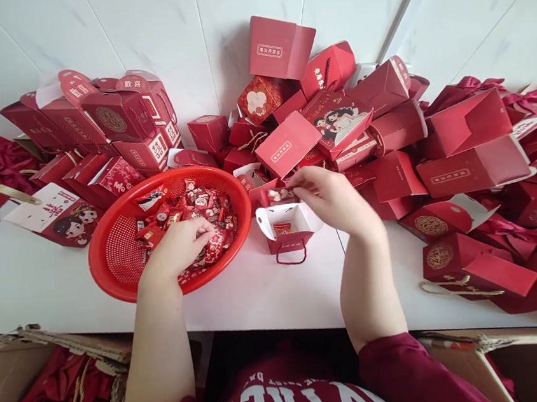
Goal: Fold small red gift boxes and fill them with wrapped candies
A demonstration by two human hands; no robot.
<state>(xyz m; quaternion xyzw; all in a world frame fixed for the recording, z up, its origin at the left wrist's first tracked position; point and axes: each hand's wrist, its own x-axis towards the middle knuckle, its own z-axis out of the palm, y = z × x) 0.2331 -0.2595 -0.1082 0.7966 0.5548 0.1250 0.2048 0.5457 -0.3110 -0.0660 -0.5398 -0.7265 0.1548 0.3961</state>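
My left hand [181,242] is inside a red plastic basket [114,262] of small wrapped candies [206,201]. Its fingers are curled together over red-and-white packets, and what they grip is hidden. My right hand [333,200] pinches a red-and-white wrapped candy [280,194] just above the back of a small red gift box [289,242]. The box stands with its white-lined top flaps spread and a red cord handle hanging at the front. A red packet [282,229] lies inside it.
Red gift boxes [289,144] are heaped behind and to the right, with more boxes [115,115] stacked at the left against the tiled wall. A cardboard carton [105,343] stands below the white table [260,304] at left, another carton [487,363] at right.
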